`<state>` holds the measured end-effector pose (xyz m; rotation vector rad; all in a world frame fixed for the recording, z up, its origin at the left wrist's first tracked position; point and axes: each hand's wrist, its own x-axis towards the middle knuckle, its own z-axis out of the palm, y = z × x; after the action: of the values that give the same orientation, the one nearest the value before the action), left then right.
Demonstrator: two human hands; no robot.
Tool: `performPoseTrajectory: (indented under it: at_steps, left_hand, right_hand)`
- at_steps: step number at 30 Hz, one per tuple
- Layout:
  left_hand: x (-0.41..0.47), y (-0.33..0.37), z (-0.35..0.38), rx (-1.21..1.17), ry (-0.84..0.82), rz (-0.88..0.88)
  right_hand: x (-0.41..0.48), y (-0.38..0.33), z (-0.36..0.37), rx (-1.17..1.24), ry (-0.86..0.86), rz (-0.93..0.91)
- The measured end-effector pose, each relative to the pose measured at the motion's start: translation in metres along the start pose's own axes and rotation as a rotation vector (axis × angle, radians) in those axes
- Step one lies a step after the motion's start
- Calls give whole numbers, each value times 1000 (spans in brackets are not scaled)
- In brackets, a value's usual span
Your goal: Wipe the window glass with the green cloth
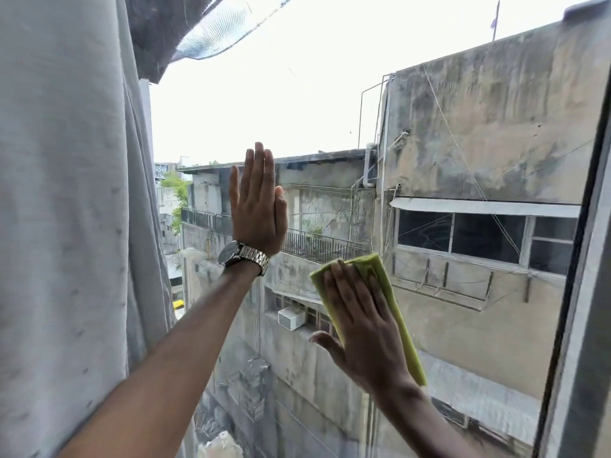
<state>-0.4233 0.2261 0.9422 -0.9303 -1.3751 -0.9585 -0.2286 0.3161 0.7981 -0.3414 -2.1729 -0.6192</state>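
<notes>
The window glass [330, 110] fills the middle of the view, with grey buildings behind it. My right hand [360, 328] lies flat on the folded green cloth [386, 285] and presses it against the lower middle of the pane. The cloth sticks out above my fingers and along the right side of the hand. My left hand [258, 203], with a metal watch [244, 256] on the wrist, rests flat on the glass higher up and to the left, fingers straight and together, holding nothing.
A pale grey curtain [72, 209] hangs along the whole left side, right beside my left arm. The dark window frame [575, 292] runs down the right edge. A mesh awning [211, 31] hangs outside at the top left.
</notes>
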Motion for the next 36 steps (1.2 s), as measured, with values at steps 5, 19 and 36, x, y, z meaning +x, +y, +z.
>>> performPoseTrajectory:
  at_steps: [5,19,36]
  left_hand:
    - [-1,-3,4,10,5,9]
    - [-2,-10,12,87,32,43]
    - [-5,-3,8,60,43,77]
  right_hand:
    - [40,9,-29,26,24,32]
    - [87,10,-33,69,112,83]
    - [164,139,-112,-15,379,332]
